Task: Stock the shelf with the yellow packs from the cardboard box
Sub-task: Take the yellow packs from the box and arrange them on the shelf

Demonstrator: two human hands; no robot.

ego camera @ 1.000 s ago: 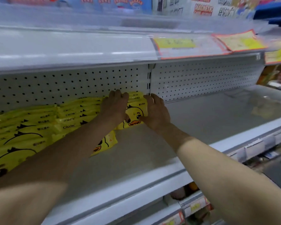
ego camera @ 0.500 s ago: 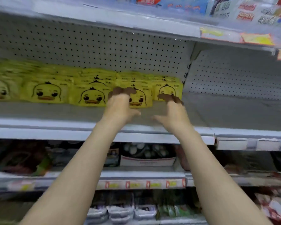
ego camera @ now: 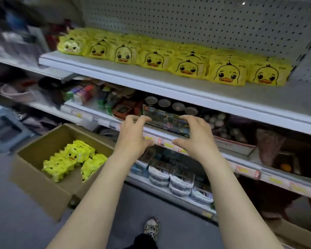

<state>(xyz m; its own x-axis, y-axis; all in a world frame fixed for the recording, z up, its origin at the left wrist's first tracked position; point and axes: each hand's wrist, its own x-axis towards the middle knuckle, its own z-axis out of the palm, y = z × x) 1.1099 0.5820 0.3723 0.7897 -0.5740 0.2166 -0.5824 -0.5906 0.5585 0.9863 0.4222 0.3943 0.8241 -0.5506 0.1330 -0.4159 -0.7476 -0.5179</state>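
Yellow packs [ego camera: 184, 68]: row on the shelf [ego camera: 151, 81]; more in the cardboard box [ego camera: 43, 187] on the floor [ego camera: 16, 223], left. Left hand [ego camera: 134, 138], right hand [ego camera: 196, 137]: both empty, fingers spread and loosely curled, mid-air below that shelf.

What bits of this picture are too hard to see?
Head view:
Left-hand shelves: motion blur, goods unrecognisable.
Yellow duck packs on the white shelf: back rows hidden behind front ones.
Brown cardboard box: right side partly covered by the left forearm.
Price labels: too blurred to read.
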